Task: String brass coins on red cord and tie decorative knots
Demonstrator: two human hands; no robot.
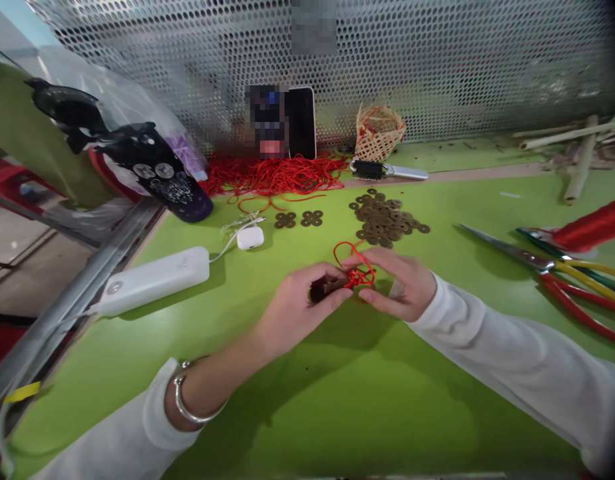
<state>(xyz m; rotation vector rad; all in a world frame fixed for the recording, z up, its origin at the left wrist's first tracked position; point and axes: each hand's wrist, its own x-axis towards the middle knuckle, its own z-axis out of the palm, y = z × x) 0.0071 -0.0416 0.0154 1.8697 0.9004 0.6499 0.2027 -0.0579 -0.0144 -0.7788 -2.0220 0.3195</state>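
Note:
Red cord (358, 277), looped and partly knotted, is held up between both hands above the green table (367, 407). My left hand (307, 300) is closed, thumb and fingertips pinching the knotted part; brownish coins (320, 291) show inside its curled fingers. From the other side my right hand (400, 283) closes on the cord's loops with thumb and fingers. How the strands cross is too small to make out. Just beyond the hands lies a pile of brown holed coins (387, 217). Left of it are two flower-shaped coin groups (286, 220).
A heap of red cords (277, 175), a phone (302, 123), a woven basket (379, 132) and a hairbrush (387, 171) line the back. At left are a tumbler (172, 180), earbud case (250, 237) and white power bank (157, 280). Scissors (542, 263) and a red thread spool (595, 225) lie right.

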